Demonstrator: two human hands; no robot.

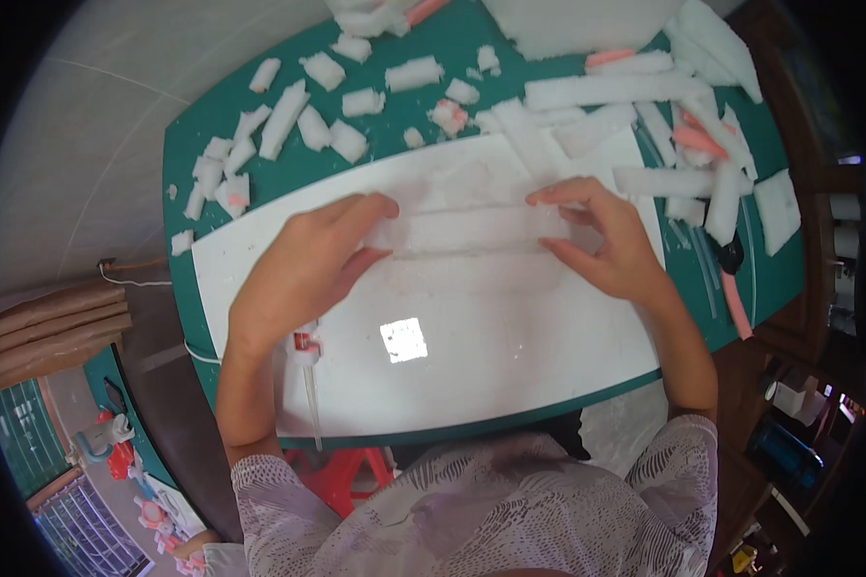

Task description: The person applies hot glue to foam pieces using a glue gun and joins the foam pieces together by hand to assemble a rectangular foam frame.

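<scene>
A long strip of white, fluffy padding (471, 231) stretches across the white board (491, 365), its outline partly blurred. My left hand (303, 255) grips the left end, thumb below and fingers above. At the right end my right hand (611, 240) pinches the strip the same way. Under my left wrist lies a white and red tool (305, 342) with a long, thin, pale part pointing toward me. More white padding (462, 183) lies faintly just behind the strip.
Several short white padding pieces (284, 120) are scattered over the far left of the green table (394, 125). Longer strips (606, 91) and pink pieces (698, 139) pile up at the right. A red stool (342, 481) stands beneath the near edge.
</scene>
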